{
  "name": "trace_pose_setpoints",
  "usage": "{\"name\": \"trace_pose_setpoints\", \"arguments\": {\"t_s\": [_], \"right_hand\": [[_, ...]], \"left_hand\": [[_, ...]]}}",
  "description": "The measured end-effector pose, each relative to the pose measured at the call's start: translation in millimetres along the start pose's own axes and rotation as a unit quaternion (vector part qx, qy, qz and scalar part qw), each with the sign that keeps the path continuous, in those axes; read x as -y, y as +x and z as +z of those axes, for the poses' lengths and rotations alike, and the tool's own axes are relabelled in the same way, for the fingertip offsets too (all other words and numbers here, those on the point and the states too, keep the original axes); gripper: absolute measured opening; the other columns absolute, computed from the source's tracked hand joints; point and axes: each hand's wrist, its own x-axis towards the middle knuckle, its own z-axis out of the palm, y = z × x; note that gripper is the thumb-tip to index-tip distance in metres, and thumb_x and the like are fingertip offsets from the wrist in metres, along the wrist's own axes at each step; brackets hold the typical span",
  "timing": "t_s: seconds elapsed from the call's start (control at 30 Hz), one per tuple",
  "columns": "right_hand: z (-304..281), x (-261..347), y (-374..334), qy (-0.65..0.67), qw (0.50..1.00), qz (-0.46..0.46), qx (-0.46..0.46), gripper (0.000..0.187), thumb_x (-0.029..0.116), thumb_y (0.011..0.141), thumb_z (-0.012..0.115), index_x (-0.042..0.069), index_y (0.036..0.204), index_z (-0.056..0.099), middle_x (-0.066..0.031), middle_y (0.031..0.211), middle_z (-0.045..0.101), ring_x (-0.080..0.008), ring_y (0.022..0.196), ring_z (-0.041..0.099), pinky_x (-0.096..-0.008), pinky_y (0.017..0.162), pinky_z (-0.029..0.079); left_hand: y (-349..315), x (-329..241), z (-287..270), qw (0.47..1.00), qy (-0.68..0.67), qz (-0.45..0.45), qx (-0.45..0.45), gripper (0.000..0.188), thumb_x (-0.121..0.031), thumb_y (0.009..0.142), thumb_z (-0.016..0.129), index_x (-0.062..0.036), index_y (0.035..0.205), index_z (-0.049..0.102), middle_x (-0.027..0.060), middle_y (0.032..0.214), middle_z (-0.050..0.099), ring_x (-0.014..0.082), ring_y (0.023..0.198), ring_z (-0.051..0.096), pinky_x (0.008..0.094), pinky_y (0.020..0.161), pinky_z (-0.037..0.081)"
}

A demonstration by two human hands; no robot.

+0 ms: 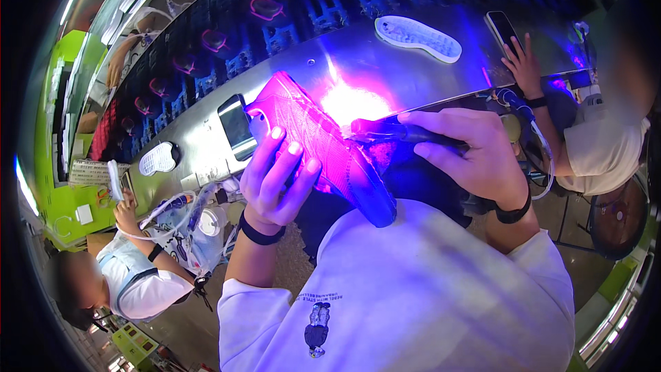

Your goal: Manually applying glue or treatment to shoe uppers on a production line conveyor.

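Note:
A shoe upper (311, 122), lit pink and purple, hangs at a slant over the front edge of the metal bench. My left hand (270, 189) grips its near left side, fingers pressed on the surface and closed round it. In my right hand (475, 155), closed, is a slim dark brush-like tool (399, 131); its reddish tip meets the upper's right edge. Glare blurs the contact, so the tool's end cannot be made out. A very bright pink-white patch of light lies on the bench just beyond the upper.
On the bench stand a pale shoe sole (418, 39), another sole (158, 158), a phone (237, 126) and a second phone (503, 31). Dark conveyor racks (275, 14) carry pink-lit pieces behind. Co-workers sit left and right; a person's hand (523, 69) rests at right.

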Motion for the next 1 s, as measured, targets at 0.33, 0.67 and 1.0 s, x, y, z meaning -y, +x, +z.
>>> {"name": "trace_pose_setpoints", "arguments": {"t_s": [0.33,0.67,1.0], "right_hand": [[12.6,-37.5,-13.8,0.081,0.986,0.138,-0.043,0.040,0.003,0.088,0.072,-0.003,0.127,0.065,-0.0084,0.100,0.073,-0.0124,0.088,0.067,-0.0272,0.080,0.053],[5.3,-69.7,-19.4,0.061,0.977,0.192,-0.067,0.035,0.006,0.095,0.065,-0.003,0.128,0.062,-0.0015,0.083,0.067,-0.0041,0.064,0.052,-0.0200,0.057,0.039],[29.2,-67.6,13.3,0.092,0.984,0.148,-0.022,0.050,0.011,0.102,0.059,0.003,0.149,0.046,-0.0036,0.080,0.063,-0.0046,0.058,0.049,-0.0189,0.051,0.036]], "left_hand": [[-18.2,13.6,-24.4,0.973,0.088,-0.166,-0.131,0.051,-0.015,0.080,0.082,-0.0079,0.127,0.063,0.0187,0.126,0.058,0.0453,0.117,0.063,0.0515,0.096,0.057],[-49.3,39.0,-79.3,0.904,0.238,-0.230,-0.271,0.063,-0.021,0.086,0.080,-0.0148,0.142,0.052,0.0184,0.130,0.052,0.0436,0.121,0.060,0.0508,0.099,0.054],[-74.1,31.6,-102.7,0.887,0.281,-0.255,-0.262,0.067,-0.014,0.077,0.084,-0.0146,0.139,0.057,0.0177,0.130,0.053,0.0436,0.120,0.061,0.0483,0.098,0.055]]}}
